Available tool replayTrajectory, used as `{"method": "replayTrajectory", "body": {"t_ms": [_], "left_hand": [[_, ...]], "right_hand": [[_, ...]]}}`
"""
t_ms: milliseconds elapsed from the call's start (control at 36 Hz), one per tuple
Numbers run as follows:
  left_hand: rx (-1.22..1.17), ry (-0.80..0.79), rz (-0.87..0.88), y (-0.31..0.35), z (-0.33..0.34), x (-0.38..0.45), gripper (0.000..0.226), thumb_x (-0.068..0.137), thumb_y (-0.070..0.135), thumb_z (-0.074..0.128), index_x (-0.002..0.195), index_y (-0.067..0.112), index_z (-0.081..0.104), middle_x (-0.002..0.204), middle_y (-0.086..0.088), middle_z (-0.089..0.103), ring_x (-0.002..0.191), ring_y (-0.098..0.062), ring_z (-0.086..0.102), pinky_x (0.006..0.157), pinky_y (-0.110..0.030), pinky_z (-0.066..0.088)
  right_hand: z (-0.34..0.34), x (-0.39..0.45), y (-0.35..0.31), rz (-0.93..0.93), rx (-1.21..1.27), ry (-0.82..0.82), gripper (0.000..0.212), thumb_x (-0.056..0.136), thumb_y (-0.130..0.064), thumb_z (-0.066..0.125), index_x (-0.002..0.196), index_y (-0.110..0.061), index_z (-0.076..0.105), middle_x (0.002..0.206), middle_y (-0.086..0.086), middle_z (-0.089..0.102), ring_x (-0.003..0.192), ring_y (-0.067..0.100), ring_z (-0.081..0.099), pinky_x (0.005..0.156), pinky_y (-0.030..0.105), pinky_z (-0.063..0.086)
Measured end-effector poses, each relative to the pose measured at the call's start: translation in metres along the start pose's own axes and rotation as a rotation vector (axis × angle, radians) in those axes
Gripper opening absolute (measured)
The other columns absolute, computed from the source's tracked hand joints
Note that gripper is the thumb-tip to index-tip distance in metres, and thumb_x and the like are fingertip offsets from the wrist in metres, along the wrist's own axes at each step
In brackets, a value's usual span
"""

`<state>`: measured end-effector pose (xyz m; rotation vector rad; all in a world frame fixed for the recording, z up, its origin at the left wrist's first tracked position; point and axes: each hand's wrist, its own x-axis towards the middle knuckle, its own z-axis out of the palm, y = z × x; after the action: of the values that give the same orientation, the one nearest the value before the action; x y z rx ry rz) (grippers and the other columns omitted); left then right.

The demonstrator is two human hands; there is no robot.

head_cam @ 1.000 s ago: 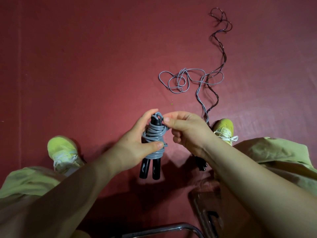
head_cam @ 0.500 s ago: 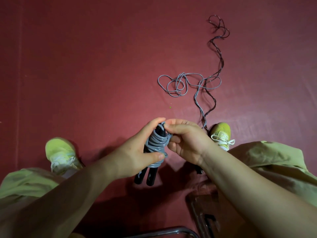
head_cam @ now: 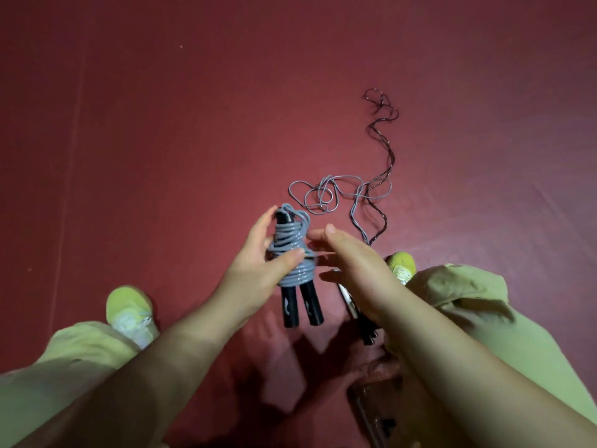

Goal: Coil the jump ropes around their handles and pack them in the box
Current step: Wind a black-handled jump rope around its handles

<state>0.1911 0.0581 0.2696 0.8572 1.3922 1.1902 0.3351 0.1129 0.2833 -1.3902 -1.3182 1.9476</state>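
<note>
The left hand (head_cam: 258,270) grips the grey cord coiled around two black plastic handles (head_cam: 292,253), held above the red floor (head_cam: 161,140). The right hand (head_cam: 352,260) hovers beside it, fingers relaxed. The bundle looks light and springy; gripping across the coils should stop unwinding.

The setting looked like a gym or exercise room: a dark red mat floor (head_cam: 193,124) filled the view, with a seam line running down at 9 o'clock. Loose jump ropes (head_cam: 339,195) lay tangled on it toward 1 o'clock. A seated person wore yellow-green trainers (head_cam: 129,305) and matching trousers (head_cam: 484,302). A metal chair frame (head_cam: 365,412) showed at 5 o'clock.
</note>
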Motion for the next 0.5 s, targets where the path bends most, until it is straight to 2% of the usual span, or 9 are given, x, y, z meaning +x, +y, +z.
{"method": "replayTrajectory", "body": {"t_ms": [56,111,167,222,278,333,361,417,500], "left_hand": [[-0.013,0.035,0.055,0.015,0.017,-0.006,0.063,0.075,0.017,0.062,0.133,0.022,0.037,0.112,0.004,0.064,0.099,-0.003,0.064,0.088,-0.02,0.048],[-0.024,0.044,0.099,0.03,0.039,-0.015,0.054,0.075,0.02,0.06,0.126,0.021,0.042,0.111,0.004,0.064,0.099,-0.004,0.064,0.09,-0.021,0.048],[-0.039,0.018,0.124,0.044,0.061,-0.024,0.058,0.076,0.023,0.059,0.13,0.016,0.041,0.114,0.001,0.063,0.1,-0.005,0.062,0.093,-0.022,0.047],[-0.061,-0.048,0.123,0.053,0.086,-0.033,0.064,0.082,0.02,0.059,0.139,0.01,0.034,0.116,0.005,0.06,0.097,0.004,0.061,0.086,-0.014,0.046],[-0.042,-0.14,0.108,0.059,0.111,-0.04,0.053,0.093,0.017,0.057,0.139,0.017,0.031,0.121,0.013,0.054,0.097,0.016,0.056,0.084,-0.006,0.042],[0.005,-0.247,0.056,0.059,0.14,-0.048,0.046,0.094,0.037,0.053,0.133,0.032,0.03,0.134,0.012,0.049,0.113,0.011,0.051,0.097,-0.01,0.039],[0.037,-0.28,0.028,0.056,0.154,-0.049,0.052,0.088,0.049,0.057,0.132,0.038,0.03,0.138,0.01,0.048,0.122,0.003,0.048,0.105,-0.018,0.037],[0.109,-0.354,-0.024,0.048,0.186,-0.052,0.071,0.074,0.062,0.054,0.136,0.041,0.028,0.145,0.008,0.043,0.132,-0.007,0.042,0.114,-0.03,0.03],[0.249,-0.485,-0.086,0.027,0.234,-0.056,0.081,0.07,0.069,0.049,0.142,0.039,0.028,0.146,0.011,0.04,0.134,0.003,0.034,0.116,-0.028,0.025]], "right_hand": [[-0.004,-0.017,-0.006,-0.019,-0.008,0.008,0.038,0.102,-0.041,0.032,0.115,-0.024,0.063,0.116,0.0,0.067,0.104,0.019,0.061,0.086,0.031,0.046],[-0.009,-0.04,-0.009,-0.038,0.037,0.02,0.042,0.102,-0.044,0.027,0.114,-0.027,0.064,0.102,-0.01,0.071,0.096,0.008,0.065,0.077,0.021,0.048],[-0.015,-0.063,-0.005,-0.066,0.118,0.047,0.051,0.097,-0.058,0.03,0.111,-0.026,0.068,0.097,-0.011,0.074,0.092,0.005,0.067,0.075,0.022,0.05],[-0.025,-0.084,0.003,-0.118,0.216,0.105,0.054,0.094,-0.065,0.034,0.1,-0.03,0.074,0.094,-0.002,0.075,0.088,0.019,0.069,0.076,0.034,0.053],[-0.038,-0.105,0.007,-0.167,0.396,0.194,0.045,0.099,-0.049,0.04,0.088,-0.026,0.077,0.078,0.009,0.071,0.066,0.021,0.065,0.06,0.03,0.051],[-0.061,-0.126,0.015,-0.181,0.495,0.259,0.044,0.093,-0.05,0.052,0.111,-0.014,0.066,0.093,0.03,0.064,0.063,0.026,0.062,0.053,0.031,0.049],[-0.075,-0.135,0.022,-0.177,0.461,0.287,0.055,0.086,-0.058,0.057,0.117,-0.013,0.06,0.098,0.03,0.063,0.066,0.028,0.062,0.055,0.035,0.049],[-0.104,-0.153,0.036,-0.209,0.296,0.332,0.067,0.073,-0.071,0.053,0.109,-0.015,0.065,0.089,0.015,0.068,0.07,0.026,0.062,0.062,0.04,0.046],[-0.146,-0.171,0.067,-0.186,0.198,0.485,0.056,0.079,-0.065,0.054,0.106,-0.018,0.068,0.096,0.0,0.073,0.09,0.018,0.067,0.082,0.042,0.052]]}}
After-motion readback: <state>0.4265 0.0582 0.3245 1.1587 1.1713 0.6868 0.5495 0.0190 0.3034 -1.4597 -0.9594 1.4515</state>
